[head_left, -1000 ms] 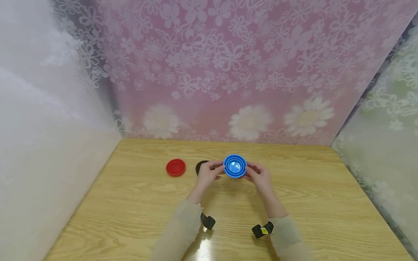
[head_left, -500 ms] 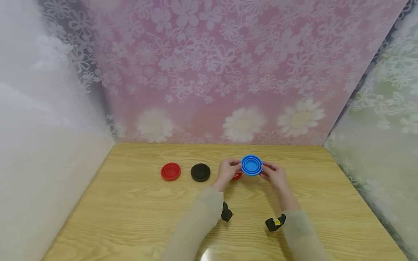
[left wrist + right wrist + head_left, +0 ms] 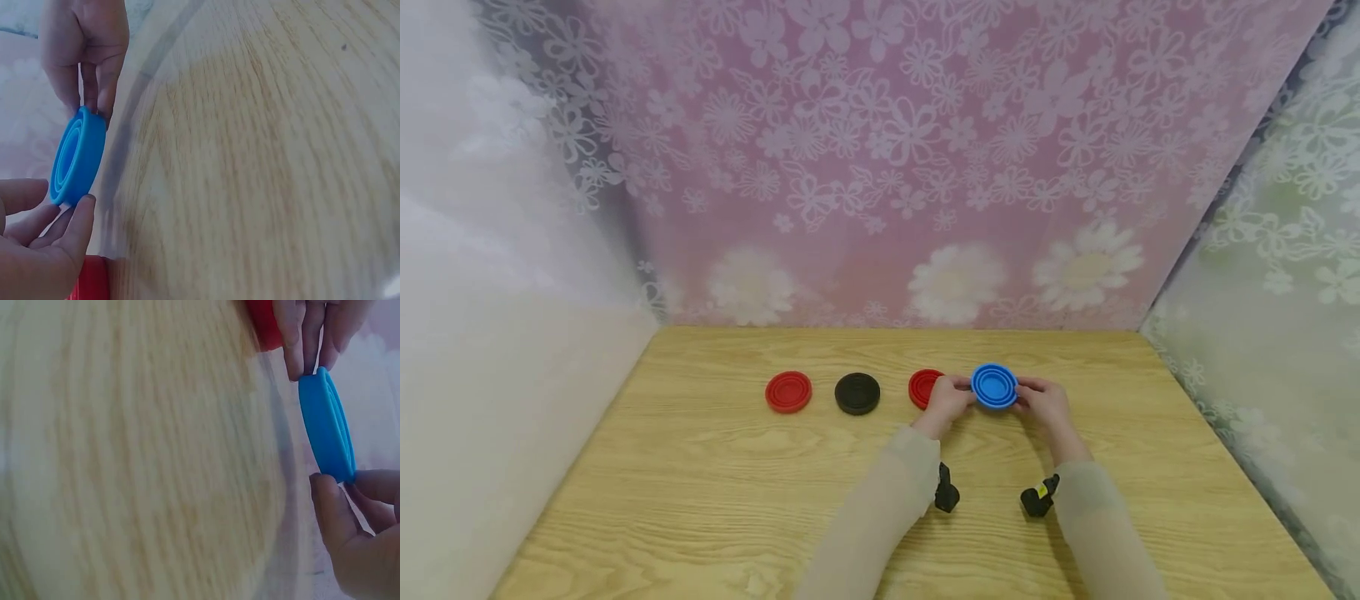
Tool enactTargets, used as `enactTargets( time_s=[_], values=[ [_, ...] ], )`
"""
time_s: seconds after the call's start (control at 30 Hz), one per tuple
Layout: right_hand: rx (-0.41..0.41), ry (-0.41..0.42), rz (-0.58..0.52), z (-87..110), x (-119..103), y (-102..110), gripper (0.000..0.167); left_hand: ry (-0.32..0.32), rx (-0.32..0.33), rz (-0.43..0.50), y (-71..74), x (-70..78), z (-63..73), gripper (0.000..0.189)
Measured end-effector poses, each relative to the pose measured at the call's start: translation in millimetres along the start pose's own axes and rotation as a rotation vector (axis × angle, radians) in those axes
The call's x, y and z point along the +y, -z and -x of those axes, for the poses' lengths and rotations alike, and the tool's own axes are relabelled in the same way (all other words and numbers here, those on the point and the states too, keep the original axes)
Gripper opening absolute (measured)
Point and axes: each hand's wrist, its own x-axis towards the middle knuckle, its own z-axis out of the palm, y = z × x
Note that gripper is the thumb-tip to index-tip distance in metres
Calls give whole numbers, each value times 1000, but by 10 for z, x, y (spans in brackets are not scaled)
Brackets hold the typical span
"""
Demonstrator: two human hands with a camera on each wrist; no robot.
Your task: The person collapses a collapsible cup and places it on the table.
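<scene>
A blue collapsible cup [image 3: 995, 387], pressed flat into concentric rings, is held between both hands at the right of the row. My left hand [image 3: 949, 398] pinches its left edge with thumb and fingers. On the opposite edge my right hand [image 3: 1047, 402] pinches it too. In both wrist views the cup [image 3: 91, 156] looks tilted and seems just above the table; whether its underside touches the wood I cannot tell. Beside the left hand lies a red collapsed cup [image 3: 921, 387], partly hidden by that hand.
Further left on the wooden table [image 3: 722, 492] lie a black collapsed cup [image 3: 857, 393] and another red one [image 3: 788, 392]. A pink flowered curtain [image 3: 850, 167] closes off the back, with pale sheets at both sides. Each wrist wears a small black camera [image 3: 947, 492].
Both hands have carried the blue cup to the right and lowered it toward the table. The black cup and the nearer red cup have come into fuller view.
</scene>
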Motion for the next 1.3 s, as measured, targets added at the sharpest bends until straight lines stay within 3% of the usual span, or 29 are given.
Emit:
enactTargets(
  time_s=[0.23,0.5,0.7,0.93,1.13,1.23,1.3],
  values=[
    [27,-19,118,-96,64,51,35,-1,-51,-45,-52,10,7,30],
    [8,-56,123,-123,127,43,37,-2,-90,-78,-84,-33,8,33],
    [-1,-79,119,-119,124,42,38,17,-158,-77,-79,-2,49,27],
    [-16,-52,135,-83,106,19,40,51,-134,-85,-58,7,52,24],
    [33,104,325,103,67,-8,41,-13,-126,-220,81,83,148,38],
    [65,258,434,279,1,-67,38,-107,-164,-342,258,192,249,44],
    [75,363,466,413,-59,-133,35,-205,-184,-447,406,263,322,45]
  ],
)
